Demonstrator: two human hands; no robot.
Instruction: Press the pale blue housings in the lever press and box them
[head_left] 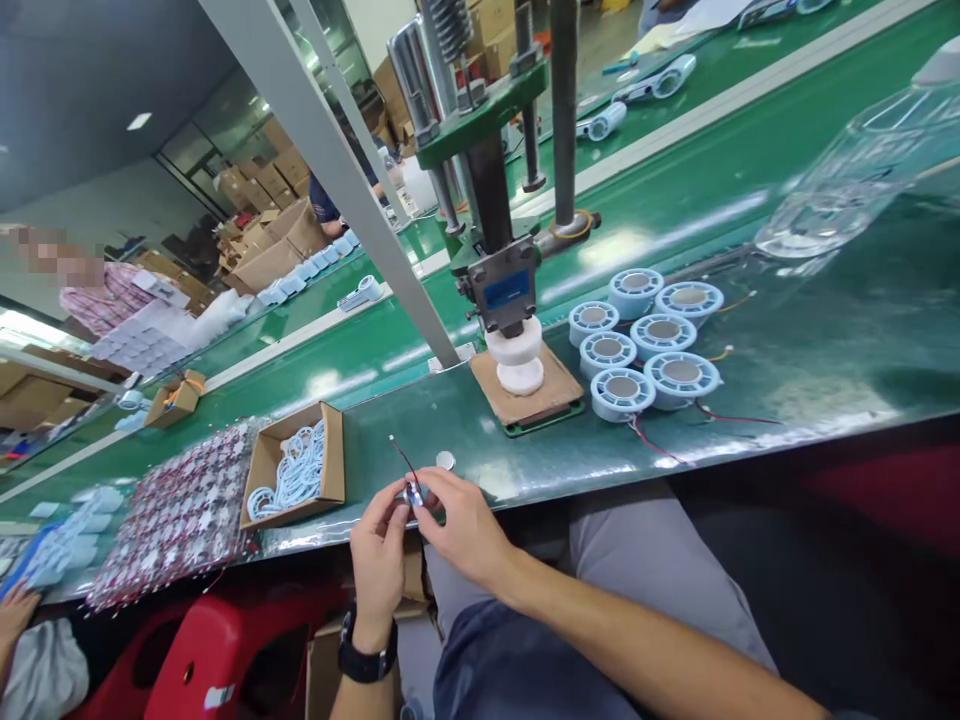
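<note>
- Your left hand [379, 555] and right hand [466, 525] meet at the near edge of the green table [540, 458], fingertips pinching one small shiny part [413, 493]; its thin wire [403, 455] points up and away.
- Black watch [367, 650] on your left wrist.
- Silver disc [445, 460] on the table, just beyond your fingers.
- To your left: open carton [334, 455] holding light-blue rings [300, 470]; beside it, a dense spread of wired parts [176, 505].
- Ahead, slightly right: press [510, 275], two white round blocks [514, 345] beneath it, above a brown board [551, 385].
- Right of the press: seven light-blue round housings [663, 332], grey-centred, some trailing wires; farther right, a clear bottle [832, 185].
</note>
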